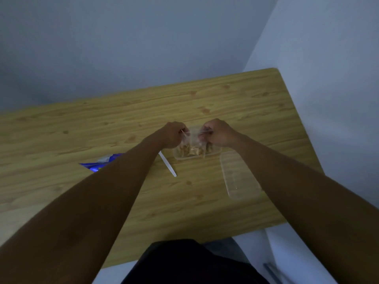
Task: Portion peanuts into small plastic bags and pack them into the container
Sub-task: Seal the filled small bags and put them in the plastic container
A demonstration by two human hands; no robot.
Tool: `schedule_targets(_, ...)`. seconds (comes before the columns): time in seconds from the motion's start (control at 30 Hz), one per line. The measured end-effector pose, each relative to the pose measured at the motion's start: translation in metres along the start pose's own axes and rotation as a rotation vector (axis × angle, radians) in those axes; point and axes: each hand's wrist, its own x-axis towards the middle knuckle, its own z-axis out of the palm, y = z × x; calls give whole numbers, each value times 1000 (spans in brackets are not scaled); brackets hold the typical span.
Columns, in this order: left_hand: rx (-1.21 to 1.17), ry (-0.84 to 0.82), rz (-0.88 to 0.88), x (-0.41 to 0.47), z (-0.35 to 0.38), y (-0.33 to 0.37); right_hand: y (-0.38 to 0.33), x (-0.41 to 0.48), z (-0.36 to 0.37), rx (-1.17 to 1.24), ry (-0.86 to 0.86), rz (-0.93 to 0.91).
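A: Nearest on the tabletop (pixel 205 201), clear lid (pixel 240 177), white spoon (pixel 167 164), blue packet (pixel 100 163).

B: And further out?

A: Left hand (pixel 171 135) and right hand (pixel 219 133), each grip pinched on the small plastic bag (pixel 194 138) of peanuts, just above the container (pixel 180 154).

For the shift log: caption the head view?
Both hands pinch a small clear bag over the container.
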Motion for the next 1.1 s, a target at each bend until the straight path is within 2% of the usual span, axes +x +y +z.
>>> schedule_targets(0.2,-11,185,98,0,20,-18,10,5,14,-90,167,-107)
schedule_targets(0.33,215,355,71,-11,30,-12,15,-4,19,-196,369,-293)
schedule_targets(0.4,302,406,113,-15,34,-8,15,-9,25,-204,434,-421)
schedule_targets(0.5,383,374,178,-19,48,-10,18,-9,40,-267,340,-541)
schedule_targets(0.7,473,275,219,-18,68,-16,25,-12,62,-258,193,-399)
schedule_targets(0.93,466,199,172,-8,68,-16,27,-5,65,-290,174,-355)
schedule_targets(1.0,440,192,178,-10,64,-17,27,-12,65,-231,253,-353)
schedule_targets(1.1,386,279,197,-24,60,-13,25,-36,60,7,522,-281)
